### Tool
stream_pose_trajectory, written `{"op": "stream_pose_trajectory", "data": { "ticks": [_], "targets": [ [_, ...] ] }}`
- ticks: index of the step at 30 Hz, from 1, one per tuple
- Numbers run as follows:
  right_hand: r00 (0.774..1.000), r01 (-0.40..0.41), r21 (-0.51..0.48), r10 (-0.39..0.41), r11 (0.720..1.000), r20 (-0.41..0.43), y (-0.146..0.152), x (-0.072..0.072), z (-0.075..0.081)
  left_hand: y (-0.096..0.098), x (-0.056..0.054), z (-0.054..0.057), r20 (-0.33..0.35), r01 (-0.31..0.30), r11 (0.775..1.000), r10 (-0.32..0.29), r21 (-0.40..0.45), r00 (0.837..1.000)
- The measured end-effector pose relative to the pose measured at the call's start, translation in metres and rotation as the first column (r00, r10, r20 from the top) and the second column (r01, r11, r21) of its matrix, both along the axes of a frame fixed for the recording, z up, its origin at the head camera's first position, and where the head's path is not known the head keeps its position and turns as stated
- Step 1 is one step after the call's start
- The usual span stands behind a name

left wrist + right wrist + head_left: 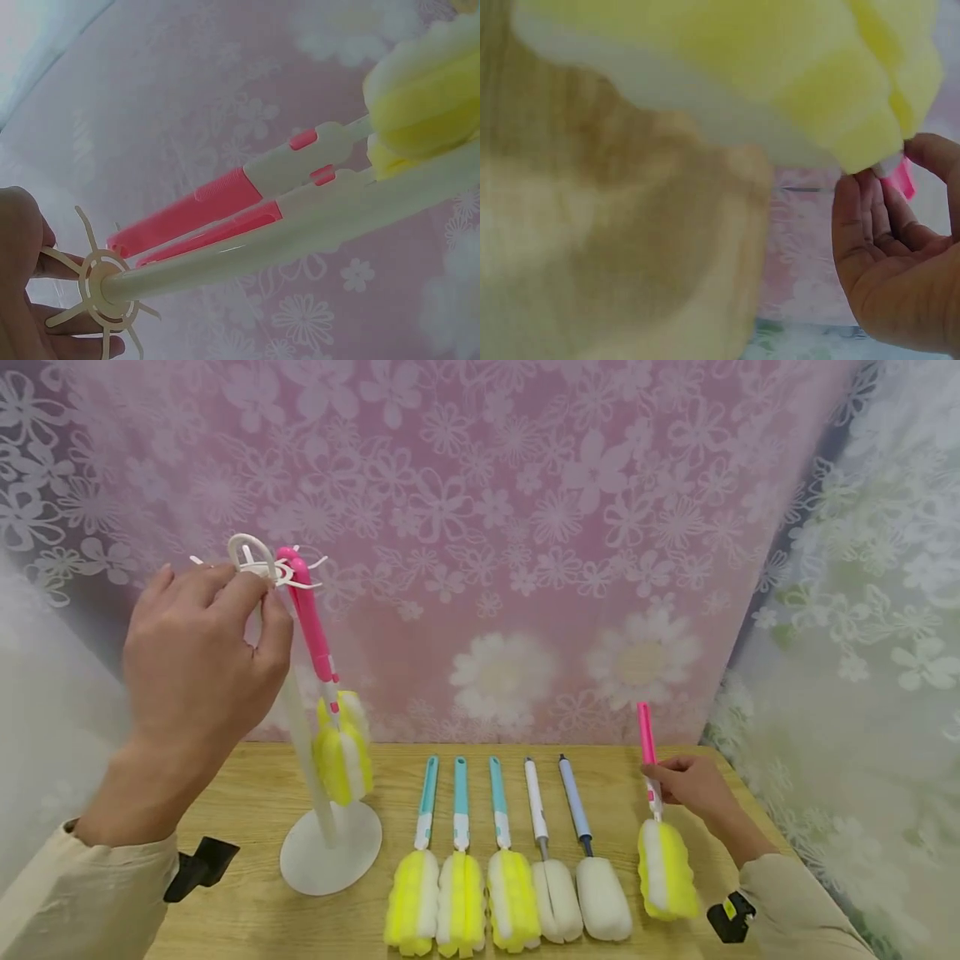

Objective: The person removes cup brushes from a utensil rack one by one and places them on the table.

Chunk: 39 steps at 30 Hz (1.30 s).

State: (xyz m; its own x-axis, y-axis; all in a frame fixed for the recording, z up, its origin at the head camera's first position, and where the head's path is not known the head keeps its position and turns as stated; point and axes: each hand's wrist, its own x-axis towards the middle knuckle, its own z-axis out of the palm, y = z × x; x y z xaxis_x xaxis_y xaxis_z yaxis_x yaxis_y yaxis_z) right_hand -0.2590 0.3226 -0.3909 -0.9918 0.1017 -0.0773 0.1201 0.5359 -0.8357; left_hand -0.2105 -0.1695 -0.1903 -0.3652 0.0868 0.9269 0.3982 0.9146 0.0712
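My left hand [198, 652] grips the top of a white stand [307, 768], its fingers at the hooked ring [90, 289]. Two sponge bottle brushes with pink handles [202, 202] hang from the hooks by their handle ends, their yellow-and-white sponge heads beside the pole. At the right of the table, my right hand [693, 787] pinches another pink-handled bottle brush [666, 870] between thumb and fingers at the handle's white lower part. Its handle points away, toward the curtain, and its yellow-and-white sponge [780, 75] fills the upper right wrist view.
Between the hands, a row of brushes lies on the wooden table [240, 877]: three turquoise-handled ones [461, 793] with yellow-and-white sponges, a white-handled one [536, 797] and a blue-grey-handled one [575, 797] with off-white sponges. A floral pink curtain [510, 527] hangs behind.
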Motion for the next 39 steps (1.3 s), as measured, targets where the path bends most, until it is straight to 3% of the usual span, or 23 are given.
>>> {"op": "stream_pose_trajectory", "data": {
  "ticks": [7,16,20,24,29,39],
  "targets": [
    [0.994,-0.035,0.023,0.032,0.999,0.106,-0.004,-0.002,-0.033,0.0,0.002,0.002,0.028,-0.017,0.999,0.018,-0.031,0.999],
    [0.991,-0.053,0.008,0.052,0.999,0.127,-0.02,-0.008,-0.045,-0.003,0.004,0.003,0.035,-0.033,0.999,0.034,-0.031,0.999],
    [0.992,-0.048,0.049,0.041,0.998,0.122,-0.026,-0.011,-0.05,-0.002,0.004,0.003,0.024,-0.026,0.999,0.027,-0.042,0.999],
    [0.993,-0.047,0.099,0.036,0.994,0.115,-0.029,-0.011,-0.053,-0.001,0.002,0.002,0.014,-0.026,0.998,0.027,-0.05,1.0],
    [0.989,-0.071,0.073,0.061,0.995,0.137,-0.031,-0.01,-0.056,0.001,0.001,0.002,0.012,-0.037,0.998,0.038,-0.05,0.999],
    [0.966,-0.203,0.027,0.195,0.979,0.168,-0.025,-0.005,-0.043,0.0,0.002,0.003,0.042,-0.052,0.997,0.054,-0.065,0.998]
  ]
}}
